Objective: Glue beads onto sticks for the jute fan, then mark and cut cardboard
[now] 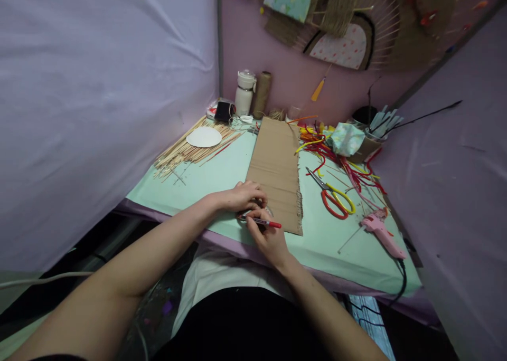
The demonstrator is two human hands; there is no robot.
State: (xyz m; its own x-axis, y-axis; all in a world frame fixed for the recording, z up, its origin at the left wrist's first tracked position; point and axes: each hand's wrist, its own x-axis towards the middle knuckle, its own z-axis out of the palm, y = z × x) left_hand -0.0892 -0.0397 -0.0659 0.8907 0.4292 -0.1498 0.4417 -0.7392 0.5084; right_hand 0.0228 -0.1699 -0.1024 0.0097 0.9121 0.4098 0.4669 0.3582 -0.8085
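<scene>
Head view, lower middle: right hand [273, 239] pinches a red pen [261, 222]; left hand [243, 196] presses flat, ungripping, on the cardboard strip [277, 165]. Cardboard looks light, stiff, best steadied near its edge.

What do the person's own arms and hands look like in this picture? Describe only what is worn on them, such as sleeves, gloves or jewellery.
Both forearms are bare from elbow to wrist, with no sleeves in view. The left hand and the right hand wear no gloves. No watch, bracelet or ring shows on either, though the fingers are too small to be sure about rings. No markings or cables appear on the arms.
</scene>
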